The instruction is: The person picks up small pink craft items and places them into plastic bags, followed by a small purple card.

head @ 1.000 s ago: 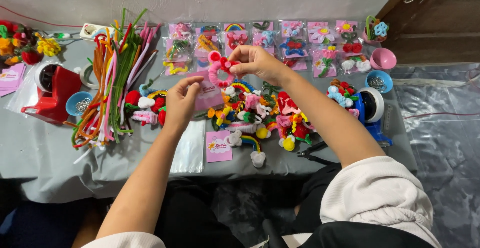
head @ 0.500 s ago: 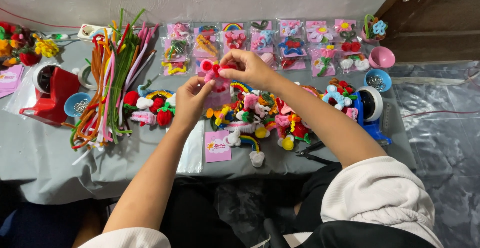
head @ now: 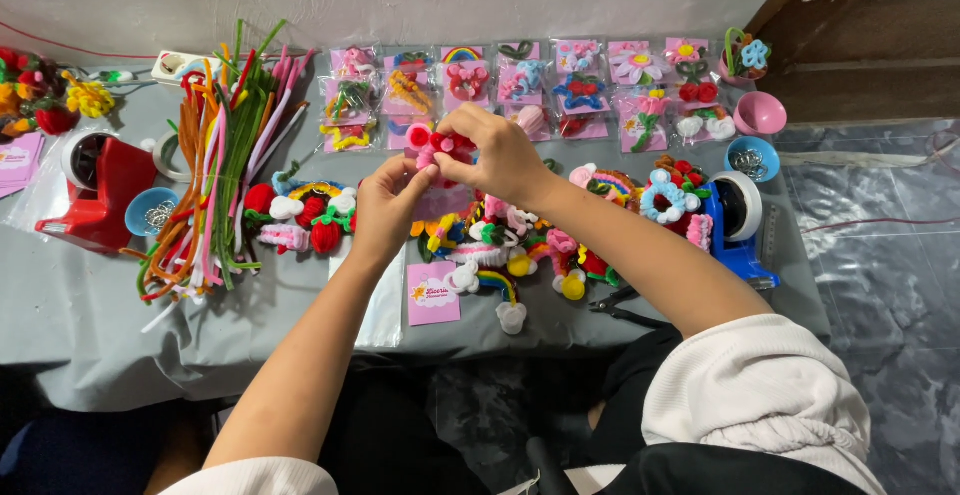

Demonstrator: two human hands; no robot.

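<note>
My left hand (head: 388, 203) and my right hand (head: 500, 153) meet above the middle of the grey table (head: 90, 305). Between their fingertips they pinch a small pink and red fuzzy craft piece (head: 437, 144) together with a pink card (head: 440, 198) that hangs below it. Under the hands lies a heap of small pipe-cleaner ornaments (head: 520, 245): rainbows, flowers, strawberries. One more pink card (head: 432, 293) lies flat near the table's front edge.
A bundle of coloured pipe cleaners (head: 215, 155) lies at the left, beside a red tape dispenser (head: 95, 180). Rows of packed ornaments on pink cards (head: 560, 90) line the back. A blue tape dispenser (head: 738, 225), small bowls (head: 752, 155) and black pliers (head: 620, 305) sit at the right.
Both hands have drawn together and shifted slightly left and toward the back. The left hand, apart a second ago, now pinches the pink piece alongside the right.
</note>
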